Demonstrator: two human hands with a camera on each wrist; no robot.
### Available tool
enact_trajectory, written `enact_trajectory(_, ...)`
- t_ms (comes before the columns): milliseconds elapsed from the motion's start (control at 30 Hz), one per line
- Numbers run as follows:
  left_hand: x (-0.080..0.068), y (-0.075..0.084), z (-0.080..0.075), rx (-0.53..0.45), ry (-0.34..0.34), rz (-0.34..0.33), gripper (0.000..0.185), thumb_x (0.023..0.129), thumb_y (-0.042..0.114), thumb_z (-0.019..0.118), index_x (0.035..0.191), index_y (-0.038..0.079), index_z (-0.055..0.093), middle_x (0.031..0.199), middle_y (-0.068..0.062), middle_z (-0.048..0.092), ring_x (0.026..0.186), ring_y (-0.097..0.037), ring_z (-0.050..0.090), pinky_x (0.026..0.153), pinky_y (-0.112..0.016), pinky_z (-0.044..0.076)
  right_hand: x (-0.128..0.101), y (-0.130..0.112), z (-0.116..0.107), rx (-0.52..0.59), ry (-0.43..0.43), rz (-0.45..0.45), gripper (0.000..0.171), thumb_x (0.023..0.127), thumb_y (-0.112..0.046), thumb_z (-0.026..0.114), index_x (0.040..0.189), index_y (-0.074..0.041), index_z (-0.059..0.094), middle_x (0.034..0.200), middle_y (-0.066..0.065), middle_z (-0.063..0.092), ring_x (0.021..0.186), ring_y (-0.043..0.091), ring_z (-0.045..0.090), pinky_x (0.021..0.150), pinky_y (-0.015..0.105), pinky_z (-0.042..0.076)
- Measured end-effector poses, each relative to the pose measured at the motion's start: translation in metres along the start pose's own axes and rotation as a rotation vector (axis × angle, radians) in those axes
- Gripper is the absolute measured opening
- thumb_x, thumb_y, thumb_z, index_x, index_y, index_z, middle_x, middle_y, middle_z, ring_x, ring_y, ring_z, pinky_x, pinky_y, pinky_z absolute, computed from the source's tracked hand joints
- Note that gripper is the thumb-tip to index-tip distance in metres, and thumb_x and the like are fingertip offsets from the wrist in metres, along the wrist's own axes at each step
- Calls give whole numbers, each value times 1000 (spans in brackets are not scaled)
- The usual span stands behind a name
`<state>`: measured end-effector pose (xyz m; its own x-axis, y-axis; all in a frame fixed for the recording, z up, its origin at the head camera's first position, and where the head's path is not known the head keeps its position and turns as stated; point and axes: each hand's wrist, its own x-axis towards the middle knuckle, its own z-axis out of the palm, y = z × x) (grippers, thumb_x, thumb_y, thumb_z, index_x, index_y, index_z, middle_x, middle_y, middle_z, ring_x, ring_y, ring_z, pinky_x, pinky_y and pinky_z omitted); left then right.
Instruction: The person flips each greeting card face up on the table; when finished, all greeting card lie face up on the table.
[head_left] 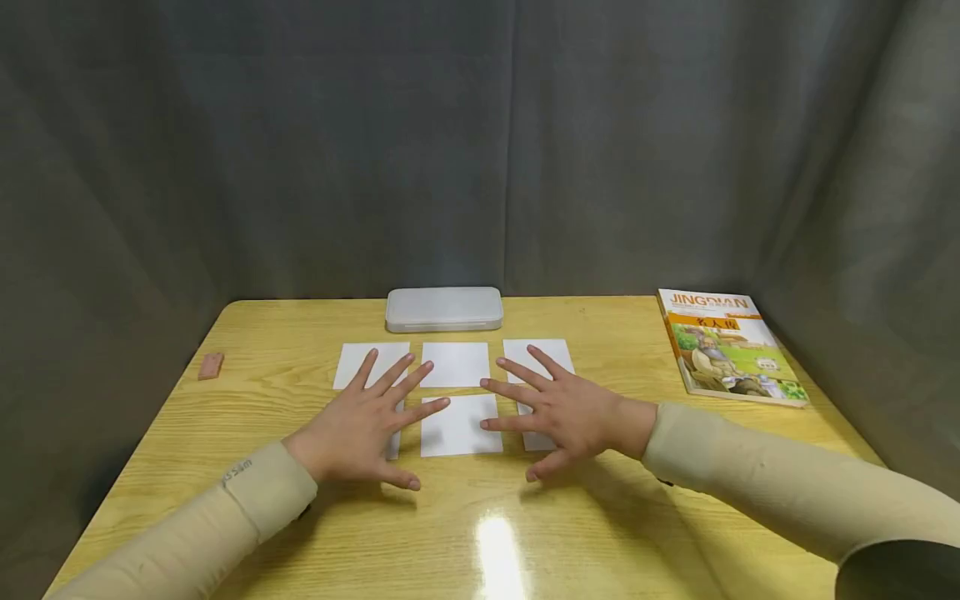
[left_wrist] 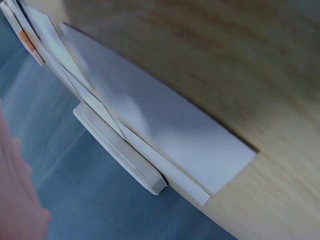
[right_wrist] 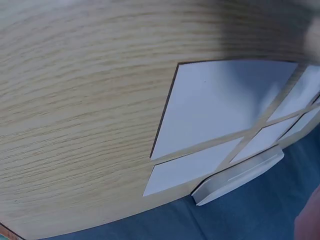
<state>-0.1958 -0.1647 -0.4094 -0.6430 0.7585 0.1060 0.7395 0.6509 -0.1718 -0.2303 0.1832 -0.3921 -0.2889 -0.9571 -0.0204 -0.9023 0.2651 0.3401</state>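
With spread, straight fingers the left hand point(head_left: 356, 433) and right hand point(head_left: 566, 412) lie over white cards point(head_left: 459, 425) (thin, light, probably slippery) mid-worktop, best lifted by an edge.

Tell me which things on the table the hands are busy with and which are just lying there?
Busy with:
- white cards, laid flat in two rows
- left hand, fingers spread over the left cards
- right hand, fingers spread over the right cards

Just lying there:
- white box behind the cards
- picture book on the right
- small brown block on the left
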Motion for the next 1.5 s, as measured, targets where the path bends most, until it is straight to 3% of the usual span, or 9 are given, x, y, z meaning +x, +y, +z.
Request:
enact_trajectory(200,10,-9,-4,-42,-8,-55,104,78,90,55,162,33,35,172,-11,8,157,-34,3,120,-64,-5,-1,12,-1,58,35,72,81,92,-78,50,159,-34,43,169,12,23,155,40,11,119,68,9)
enact_trajectory(367,26,-17,-10,-97,22,-94,102,82,85,58,164,30,32,172,-14,9,157,-38,5,121,-64,-4,-5,26,-4,116,62,190,79,92,-70,61,158,-30,45,169,13,24,155,40,11,119,69,8)
enact_trajectory(467,41,-22,-13,-156,28,-128,100,86,80,59,165,27,29,172,-14,9,157,-38,6,122,-62,0,-9,33,-6,219,57,289,78,93,-65,63,159,-27,44,168,14,24,155,42,11,118,70,8)
enact_trajectory(667,78,-29,-14,-286,6,-221,89,97,68,55,166,22,24,173,-12,6,157,-34,4,125,-53,8,-16,54,-6,485,66,558,76,100,-60,54,161,-19,38,165,19,27,151,46,17,118,69,10)
enact_trajectory(900,128,-9,-13,-402,-37,-198,76,105,57,49,166,19,26,173,-10,7,157,-31,9,125,-45,16,-25,78,0,941,153,861,70,108,-45,49,162,-6,30,164,26,26,150,47,21,118,65,22)
enact_trajectory(1133,166,16,-9,-455,-135,-191,65,109,43,50,162,9,34,168,-16,26,154,-30,26,123,-40,24,-35,92,20,1338,216,1071,61,109,-19,52,158,7,29,158,29,36,143,44,39,116,53,36)
enact_trajectory(1233,178,25,-4,-458,-168,-189,63,109,42,50,159,6,39,164,-17,34,151,-30,32,122,-40,27,-38,95,29,1428,215,1123,56,108,-12,50,155,13,31,153,32,42,136,41,48,114,50,39)
enact_trajectory(1367,188,35,4,-444,-228,-211,62,108,43,51,156,5,44,163,-16,35,150,-31,33,121,-41,29,-39,96,39,1431,146,1169,52,107,-10,54,149,16,39,141,30,54,116,30,60,109,45,46)
enact_trajectory(1500,193,43,9,-393,-321,-211,60,107,43,50,152,3,50,163,-16,36,149,-31,36,120,-41,30,-34,97,47,1445,116,1207,47,105,-9,57,142,18,47,121,22,65,94,15,62,96,35,53)
